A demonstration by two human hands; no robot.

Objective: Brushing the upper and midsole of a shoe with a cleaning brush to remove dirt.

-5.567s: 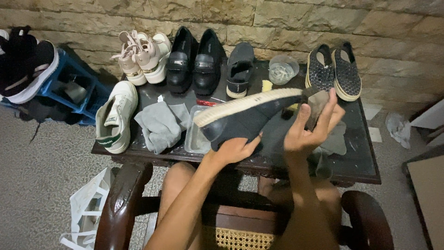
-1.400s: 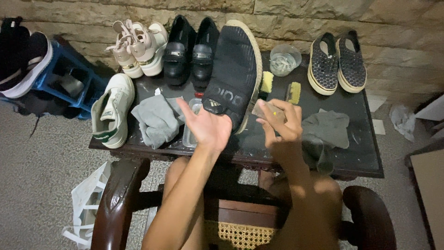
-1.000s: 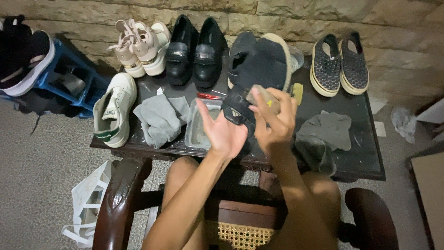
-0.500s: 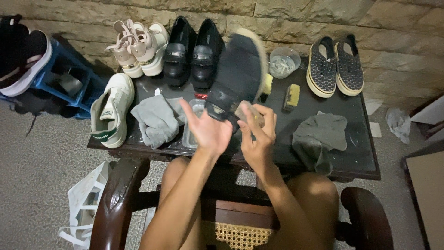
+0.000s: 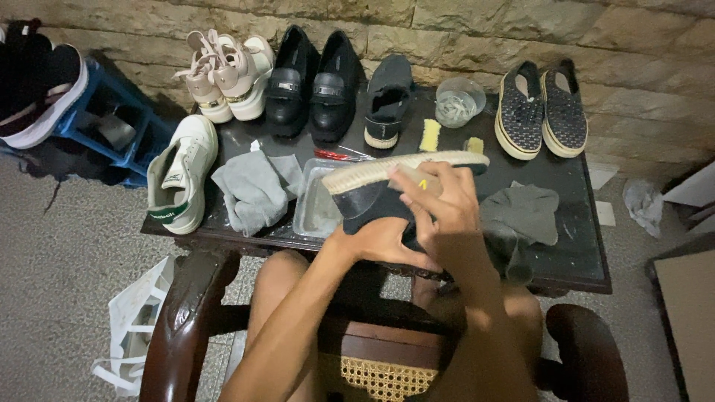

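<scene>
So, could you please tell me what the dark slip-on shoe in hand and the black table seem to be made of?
Dark slip-on shoe: apparently matte fabric upper; pale braided rope-like band around the sole, likely jute. Black table: glossy, probably lacquered wood, showing reflections.

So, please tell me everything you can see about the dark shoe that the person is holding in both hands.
The dark shoe is a slip-on with a dark, fabric-like upper and a pale braided, rope-like band along the sole edge. It is held on its side above the front of the dark table, sole edge upward, running left to right. The left hand supports it from below; the right hand lies over its upper side, fingers against the band. Its inside is hidden.
</scene>
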